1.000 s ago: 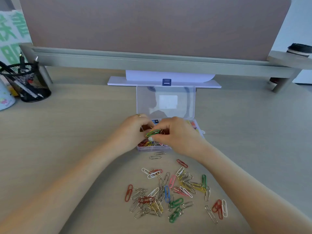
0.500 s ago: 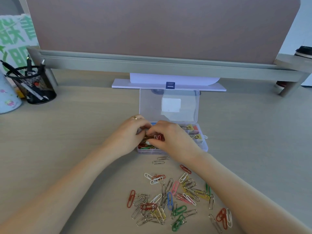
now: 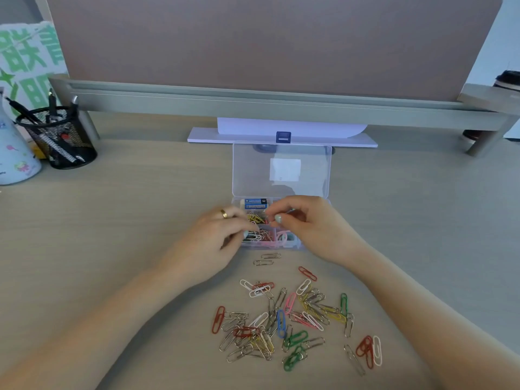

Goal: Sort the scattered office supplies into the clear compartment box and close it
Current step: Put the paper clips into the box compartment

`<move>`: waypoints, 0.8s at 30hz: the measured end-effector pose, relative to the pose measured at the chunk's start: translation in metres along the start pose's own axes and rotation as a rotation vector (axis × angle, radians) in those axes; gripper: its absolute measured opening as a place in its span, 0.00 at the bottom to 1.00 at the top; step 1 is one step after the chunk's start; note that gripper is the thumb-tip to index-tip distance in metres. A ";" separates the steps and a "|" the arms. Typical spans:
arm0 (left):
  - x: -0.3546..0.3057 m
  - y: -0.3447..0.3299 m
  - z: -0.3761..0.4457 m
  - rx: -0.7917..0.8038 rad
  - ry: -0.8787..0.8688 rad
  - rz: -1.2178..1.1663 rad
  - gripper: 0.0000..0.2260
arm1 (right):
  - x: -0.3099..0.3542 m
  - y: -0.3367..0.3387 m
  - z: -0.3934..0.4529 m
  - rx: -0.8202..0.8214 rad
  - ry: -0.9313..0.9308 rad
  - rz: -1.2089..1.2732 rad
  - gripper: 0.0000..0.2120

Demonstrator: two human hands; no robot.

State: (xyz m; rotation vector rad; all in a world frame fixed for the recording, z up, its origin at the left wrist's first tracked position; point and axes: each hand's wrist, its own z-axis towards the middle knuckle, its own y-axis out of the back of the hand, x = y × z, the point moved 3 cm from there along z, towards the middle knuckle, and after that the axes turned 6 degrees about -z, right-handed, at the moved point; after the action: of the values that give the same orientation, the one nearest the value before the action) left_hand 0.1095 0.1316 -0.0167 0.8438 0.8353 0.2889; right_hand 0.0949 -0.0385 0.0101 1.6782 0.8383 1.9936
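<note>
Both hands are over the clear compartment box (image 3: pixel 281 192): the left hand (image 3: pixel 218 237) has its fingers curled down into the near-left compartment among clips, the right hand (image 3: pixel 306 223) is pinched thumb-to-finger just above the middle (whether a clip sits in either pinch I cannot tell). The scattered paper clips (image 3: pixel 289 319) lie just behind both wrists, toward the person, between the forearms and about equally near each. Beyond the fingertips the lid stands open on the pale desk (image 3: pixel 140 220), a partition past it.
</note>
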 end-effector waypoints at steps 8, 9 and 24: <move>-0.027 0.005 -0.017 0.035 0.043 0.057 0.20 | -0.008 0.004 -0.054 -0.038 0.016 -0.276 0.06; -0.034 0.003 -0.024 0.076 0.057 0.082 0.23 | -0.011 0.002 -0.063 -0.013 0.018 -0.333 0.05; -0.056 -0.033 -0.058 0.268 0.122 0.098 0.37 | -0.022 -0.016 -0.110 0.146 0.075 -0.604 0.39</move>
State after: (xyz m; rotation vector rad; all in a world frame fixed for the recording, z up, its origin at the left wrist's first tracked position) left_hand 0.0261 0.1117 -0.0336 1.1279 0.9615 0.3218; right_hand -0.0089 -0.0620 -0.0276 1.2189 1.3539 1.6066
